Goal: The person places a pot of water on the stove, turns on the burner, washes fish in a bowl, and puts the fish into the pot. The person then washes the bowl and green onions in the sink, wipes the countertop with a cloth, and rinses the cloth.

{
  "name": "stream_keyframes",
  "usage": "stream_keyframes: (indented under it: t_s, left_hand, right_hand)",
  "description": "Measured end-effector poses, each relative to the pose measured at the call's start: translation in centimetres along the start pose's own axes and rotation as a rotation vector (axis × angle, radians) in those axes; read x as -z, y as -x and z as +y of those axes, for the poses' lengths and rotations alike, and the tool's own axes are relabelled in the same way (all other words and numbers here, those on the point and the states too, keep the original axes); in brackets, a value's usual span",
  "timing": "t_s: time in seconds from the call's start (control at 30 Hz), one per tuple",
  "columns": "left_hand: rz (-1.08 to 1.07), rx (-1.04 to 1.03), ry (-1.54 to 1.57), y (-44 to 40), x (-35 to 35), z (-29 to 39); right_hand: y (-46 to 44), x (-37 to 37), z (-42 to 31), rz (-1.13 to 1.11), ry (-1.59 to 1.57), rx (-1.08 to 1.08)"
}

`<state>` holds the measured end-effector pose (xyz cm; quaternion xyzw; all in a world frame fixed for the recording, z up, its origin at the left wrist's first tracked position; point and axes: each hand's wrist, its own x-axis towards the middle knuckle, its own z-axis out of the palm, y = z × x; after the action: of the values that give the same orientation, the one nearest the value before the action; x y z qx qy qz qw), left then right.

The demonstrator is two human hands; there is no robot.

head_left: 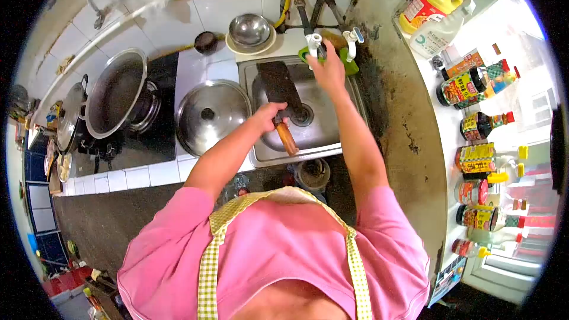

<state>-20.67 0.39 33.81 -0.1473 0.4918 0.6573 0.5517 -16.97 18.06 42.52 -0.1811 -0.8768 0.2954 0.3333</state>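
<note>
With the left hand closed around a cleaver over the sink, the right hand was half-curled at the white tap, its grip unclear, and beyond the left a metal bowl sat in a pale dish.

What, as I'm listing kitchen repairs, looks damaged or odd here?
The wall right of the sink looks damaged: dark patches and scattered marks break its pale surface, heaviest near the blue-handled tap. Mould, dirt or peeling: I cannot tell.
</note>
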Motion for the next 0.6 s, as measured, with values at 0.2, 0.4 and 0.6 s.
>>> stream_keyframes:
  t_s: [0.2, 0.4, 0.6]
  left_hand:
    - [0.02, 0.02, -0.088, -4.5, -0.3, 0.4]
    - [0.125, 0.061, -0.174, -4.9, -2.5, 0.3]
    - [0.168, 0.044, -0.494, -3.9, -3.7, 0.3]
  right_hand:
    - [-4.3, 1.3, 2.7, -0.191, 0.052, 0.022]
    - [-5.1, 2.0, 4.2, -0.214, 0.126, 0.063]
    - [-5.1, 2.4, 4.1, -0.27, 0.215, 0.102]
